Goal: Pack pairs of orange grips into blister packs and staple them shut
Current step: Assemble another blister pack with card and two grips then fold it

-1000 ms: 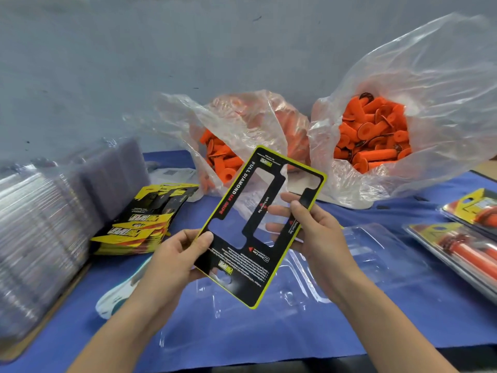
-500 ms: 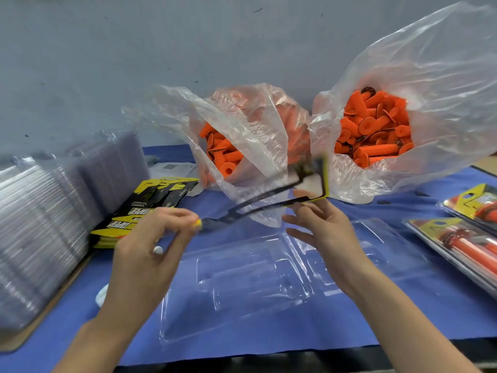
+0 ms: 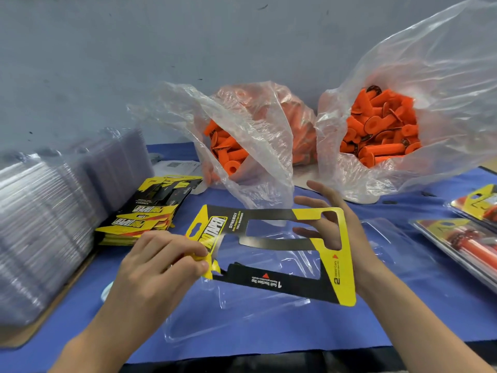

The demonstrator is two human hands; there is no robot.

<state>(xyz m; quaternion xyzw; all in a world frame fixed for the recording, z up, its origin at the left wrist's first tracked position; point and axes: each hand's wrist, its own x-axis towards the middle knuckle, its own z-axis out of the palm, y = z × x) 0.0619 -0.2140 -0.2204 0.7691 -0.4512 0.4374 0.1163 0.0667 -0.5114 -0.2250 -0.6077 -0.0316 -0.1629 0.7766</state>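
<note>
Yellow-black card insert (image 3: pixel 333 275) is pinched at its left end by left hand (image 3: pixel 158 267), fingers curled on the edge. Right hand (image 3: pixel 360 243) sits behind the right end, fingers straight and spread, propping it. Card hovers over open clear blister pack (image 3: pixel 242 319) on blue cloth (image 3: pixel 403 305). Orange grips (image 3: pixel 382 130) sit bagged behind.
</note>
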